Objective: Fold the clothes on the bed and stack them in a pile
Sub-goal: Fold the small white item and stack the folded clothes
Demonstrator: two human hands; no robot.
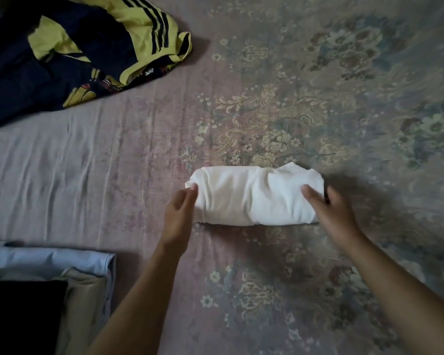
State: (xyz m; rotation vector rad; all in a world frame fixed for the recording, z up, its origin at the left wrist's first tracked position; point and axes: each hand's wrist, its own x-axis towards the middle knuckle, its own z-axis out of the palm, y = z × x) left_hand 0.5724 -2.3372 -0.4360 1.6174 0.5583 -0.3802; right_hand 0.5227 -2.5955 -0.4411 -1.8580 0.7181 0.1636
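Observation:
A white garment (251, 196), folded into a compact oblong, lies in the middle of the bed. My left hand (180, 208) touches its left end with the fingertips at the cloth's edge. My right hand (328, 208) is at its right end, thumb on top and fingers round the side. At the lower left is a pile of folded clothes (49, 285): a black piece on top, beige and light blue under it. An unfolded navy and yellow jersey (69, 49) lies crumpled at the upper left.
The bed is covered by a mauve sheet with a faded floral pattern (292, 111). Bare sheet stretches between the white garment and the pile, and across the right side.

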